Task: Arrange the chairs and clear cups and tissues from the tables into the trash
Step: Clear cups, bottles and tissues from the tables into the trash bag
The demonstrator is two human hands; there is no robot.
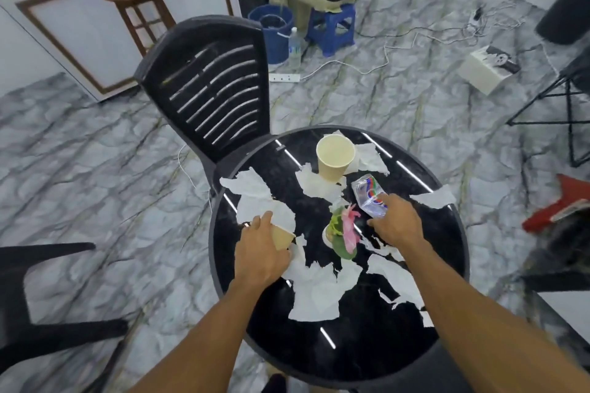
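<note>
Your forearms [204, 329] rise from the bottom edge of the frame over a round black worktop [367, 344]. Your left hand [260, 252], at the worktop's left side, has its fingers curled round a tan paper cup [282, 237] that is tipped on its side. Your right hand [397, 223], right of centre, pinches the near end of a clear printed packet [367, 193] between thumb and forefinger. Between your hands stands a small flower ornament [344, 230]. A second paper cup [333, 156] stands upright near the worktop's far edge. Torn tissue pieces [316, 293] lie scattered over the worktop. One black chair [210, 86] stands against the worktop at upper left, and another chair [48, 265] sits at the frame's lower left.
</note>
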